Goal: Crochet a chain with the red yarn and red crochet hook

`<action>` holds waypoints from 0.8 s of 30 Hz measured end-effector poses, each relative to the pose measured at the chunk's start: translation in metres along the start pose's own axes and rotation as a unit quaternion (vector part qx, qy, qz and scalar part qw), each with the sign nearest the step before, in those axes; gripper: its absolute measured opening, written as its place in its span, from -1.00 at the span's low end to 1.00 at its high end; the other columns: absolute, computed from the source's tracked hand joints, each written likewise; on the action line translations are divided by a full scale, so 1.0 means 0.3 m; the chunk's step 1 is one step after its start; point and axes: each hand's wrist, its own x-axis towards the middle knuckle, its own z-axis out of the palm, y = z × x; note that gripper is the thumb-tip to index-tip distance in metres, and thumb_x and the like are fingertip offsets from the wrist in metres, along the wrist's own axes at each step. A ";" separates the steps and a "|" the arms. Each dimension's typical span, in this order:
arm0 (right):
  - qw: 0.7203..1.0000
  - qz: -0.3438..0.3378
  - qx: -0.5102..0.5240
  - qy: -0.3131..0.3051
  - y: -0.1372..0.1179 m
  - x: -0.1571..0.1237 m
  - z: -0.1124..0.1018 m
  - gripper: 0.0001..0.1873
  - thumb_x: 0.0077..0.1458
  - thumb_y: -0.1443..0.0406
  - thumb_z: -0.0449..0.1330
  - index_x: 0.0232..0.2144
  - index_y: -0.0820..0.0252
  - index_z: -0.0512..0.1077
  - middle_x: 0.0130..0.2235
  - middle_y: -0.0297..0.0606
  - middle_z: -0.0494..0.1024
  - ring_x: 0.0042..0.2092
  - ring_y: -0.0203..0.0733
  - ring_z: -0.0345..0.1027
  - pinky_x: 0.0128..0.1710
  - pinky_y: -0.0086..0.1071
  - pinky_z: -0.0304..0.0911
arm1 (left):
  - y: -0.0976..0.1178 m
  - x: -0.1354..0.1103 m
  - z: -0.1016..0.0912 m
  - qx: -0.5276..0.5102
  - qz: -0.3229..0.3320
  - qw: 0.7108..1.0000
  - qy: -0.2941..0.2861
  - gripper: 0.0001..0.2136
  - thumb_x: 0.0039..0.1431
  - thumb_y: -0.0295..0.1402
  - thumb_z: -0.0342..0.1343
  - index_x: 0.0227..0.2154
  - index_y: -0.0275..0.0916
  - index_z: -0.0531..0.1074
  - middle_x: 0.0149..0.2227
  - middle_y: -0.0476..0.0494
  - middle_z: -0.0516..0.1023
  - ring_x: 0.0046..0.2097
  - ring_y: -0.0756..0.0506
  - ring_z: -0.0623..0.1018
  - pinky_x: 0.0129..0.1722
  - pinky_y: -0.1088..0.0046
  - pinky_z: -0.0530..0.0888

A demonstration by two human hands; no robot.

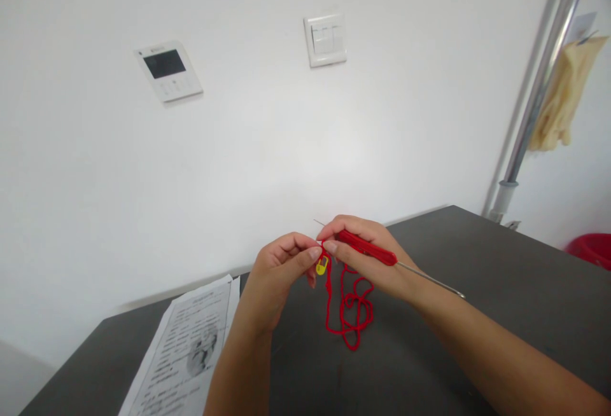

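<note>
My left hand (281, 270) is closed in a pinch on a small bit of red yarn work at its fingertips. A yellow stitch marker (321, 266) hangs from that work, just below the fingers. Close against it, my right hand (363, 247) grips a crochet hook (367, 247) with a red handle. One thin metal end points up and left past the fingers; the other runs back along the wrist. Red yarn (351, 324) trails from between the hands and lies in loose loops on the dark table (305, 378). The stitches themselves are mostly covered by my fingertips.
Printed sheets (186, 346) lie on the table left of my left arm. Behind the table rises a white wall with an intercom panel (169, 71) and a switch (326, 41). At the right are a metal pole (539, 85), a yellow cloth (568, 95) and a red container (592, 249).
</note>
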 end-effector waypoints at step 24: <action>0.991 -0.029 -0.126 0.031 -0.025 -0.010 0.019 -0.85 0.14 0.31 0.07 -0.46 0.16 0.38 -0.49 -0.38 0.41 -0.47 -0.33 0.22 -0.43 -0.44 0.10 | -0.004 -0.005 0.031 -0.044 0.024 0.999 0.005 -0.83 -0.03 -0.34 0.34 -0.55 -0.27 0.47 -0.60 0.04 0.42 -0.54 0.06 0.34 -0.55 0.57 0.29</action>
